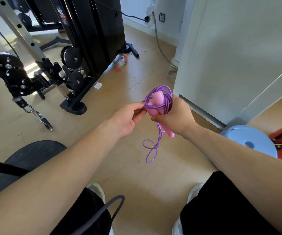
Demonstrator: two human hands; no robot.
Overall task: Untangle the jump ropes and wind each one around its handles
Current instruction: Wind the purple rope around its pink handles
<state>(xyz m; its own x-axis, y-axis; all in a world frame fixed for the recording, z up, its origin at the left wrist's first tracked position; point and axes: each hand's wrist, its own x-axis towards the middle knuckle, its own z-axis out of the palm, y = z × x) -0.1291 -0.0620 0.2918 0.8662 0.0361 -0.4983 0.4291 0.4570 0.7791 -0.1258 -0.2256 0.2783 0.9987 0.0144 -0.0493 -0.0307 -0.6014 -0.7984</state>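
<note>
While both forearms reach forward over it, the wooden floor [137, 175] fills the centre of the frame and carries the rest. Black cable machine [92, 31], upper left, with pulleys and a hanging metal clip. White wall panel [238, 56], upper right. Dark round disc [35, 153], lower left. Pale blue stool [255, 138], right edge. Right hand [176, 117], centre: grip closed round a bundle of two pink handles [157, 97] with the purple jump rope [166, 99] coiled about them, held up above the floor; one handle end protrudes below the hand. Left hand [128, 119], just left of the bundle: grip narrowed to a pinch, thumb and fingertips on one purple strand at the bundle's left side. Slack cord hangs beneath the bundle in a loose looped tail. Plastic bottle [122, 60], upper centre, lying on the floor beside the machine's base.
</note>
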